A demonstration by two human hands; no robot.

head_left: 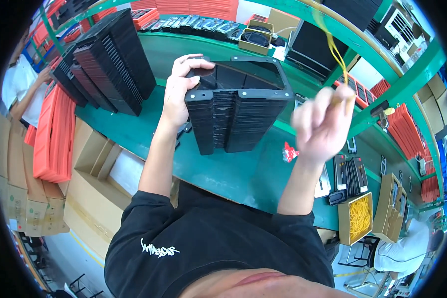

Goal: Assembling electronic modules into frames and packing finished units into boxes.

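Observation:
A tall stack of black rectangular trays [256,116] stands on the green bench in front of me. My left hand [176,94] is closed over the left corner of its top tray, with thumb and fingertips at the dark, glossy inside. To the right of the stack, my right hand [328,121] is raised, its fingers bent and smeared by motion. A thin yellow band [336,52] runs upward from its pinched fingertips. More yellow bands [361,217] fill a small cardboard box [344,227] at the bench's right end.
Taller black stacks [111,64] stand at the left, beside orange-red trays [54,134]. A small red-and-white item [289,152] lies right of my stack. A green shelf post [397,111] rises at the right. Open cardboard boxes [94,201] sit left of me. Other people work at both sides.

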